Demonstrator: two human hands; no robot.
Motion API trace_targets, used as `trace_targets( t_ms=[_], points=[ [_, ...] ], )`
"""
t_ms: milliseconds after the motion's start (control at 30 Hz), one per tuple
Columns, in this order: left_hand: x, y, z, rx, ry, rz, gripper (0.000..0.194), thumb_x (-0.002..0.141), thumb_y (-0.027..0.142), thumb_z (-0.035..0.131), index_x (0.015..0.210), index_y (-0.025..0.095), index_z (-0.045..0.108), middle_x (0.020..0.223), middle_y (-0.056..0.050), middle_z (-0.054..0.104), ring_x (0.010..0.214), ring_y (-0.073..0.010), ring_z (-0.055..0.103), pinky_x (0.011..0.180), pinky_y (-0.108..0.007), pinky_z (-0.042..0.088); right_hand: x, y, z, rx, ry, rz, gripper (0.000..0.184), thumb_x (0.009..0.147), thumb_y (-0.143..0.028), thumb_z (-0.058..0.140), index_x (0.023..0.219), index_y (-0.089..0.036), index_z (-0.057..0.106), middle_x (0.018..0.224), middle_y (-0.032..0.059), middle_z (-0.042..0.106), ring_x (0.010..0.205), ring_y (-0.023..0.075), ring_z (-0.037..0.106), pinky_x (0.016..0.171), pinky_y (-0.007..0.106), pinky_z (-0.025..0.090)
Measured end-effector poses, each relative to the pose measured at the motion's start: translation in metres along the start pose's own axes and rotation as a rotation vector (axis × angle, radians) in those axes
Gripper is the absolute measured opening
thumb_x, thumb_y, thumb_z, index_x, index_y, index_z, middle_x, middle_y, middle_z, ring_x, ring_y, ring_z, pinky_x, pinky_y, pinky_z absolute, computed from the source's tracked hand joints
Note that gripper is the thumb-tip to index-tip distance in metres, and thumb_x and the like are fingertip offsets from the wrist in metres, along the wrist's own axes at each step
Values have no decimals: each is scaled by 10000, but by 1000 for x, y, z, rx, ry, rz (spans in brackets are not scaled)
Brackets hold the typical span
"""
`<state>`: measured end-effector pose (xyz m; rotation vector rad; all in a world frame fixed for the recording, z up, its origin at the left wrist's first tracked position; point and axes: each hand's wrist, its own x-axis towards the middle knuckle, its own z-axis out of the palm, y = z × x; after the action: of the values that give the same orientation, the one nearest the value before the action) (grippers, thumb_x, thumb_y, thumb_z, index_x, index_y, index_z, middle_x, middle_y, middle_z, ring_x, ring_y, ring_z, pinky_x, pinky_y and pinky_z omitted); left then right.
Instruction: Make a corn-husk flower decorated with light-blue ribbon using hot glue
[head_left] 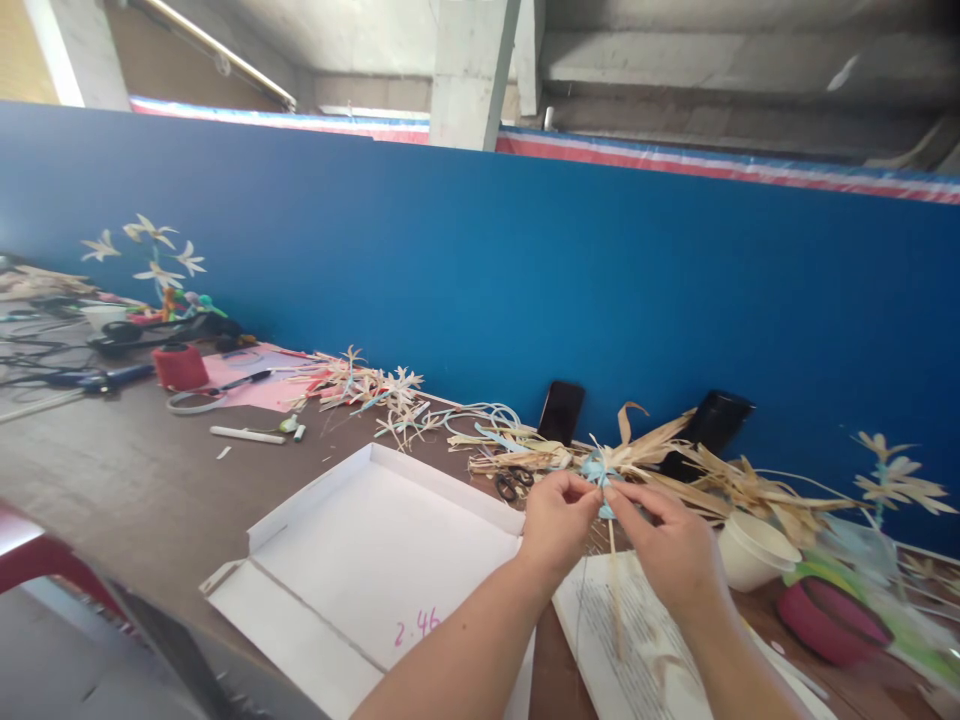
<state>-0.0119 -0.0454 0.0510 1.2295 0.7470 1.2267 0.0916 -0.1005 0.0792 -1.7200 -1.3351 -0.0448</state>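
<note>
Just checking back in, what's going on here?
A person's left hand and right hand meet, fingertips pinched near the top of a thin stick, where pale blue material shows. The stick hangs down over printed pages. An open white box lies to the left, a cup to the right.

Husks (654, 449) beyond fingers (571, 488), room over box (367, 545)

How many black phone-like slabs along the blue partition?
2. One black rectangular phone-like slab is propped against the long blue partition; the second black slab is farther right, partly behind dried tan husks. More could be hidden there.
</note>
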Motion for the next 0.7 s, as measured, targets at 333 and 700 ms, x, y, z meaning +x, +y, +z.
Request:
trace_targets(
  t_ms=[333,700],
  points=[
    [-8,-6,4,235,116,192,134,756,254,539,679,166,603,699,-19,602,661,-127,519,628,-240,386,2,-13,4,11,20,62,296,684,-483,606,728,-216,726,812,57,699,801,243,618,740,322,445],
    [1,6,-4,-160,-276,-97,320,718,412,603,824,123,691,789,-64,657,600,-99,501,528,-205,368,19,0,-12,311,-81,271,429,633,-531,640,805,-147,722,680,65,691,650,236,632,585,317,469]
  ],
)
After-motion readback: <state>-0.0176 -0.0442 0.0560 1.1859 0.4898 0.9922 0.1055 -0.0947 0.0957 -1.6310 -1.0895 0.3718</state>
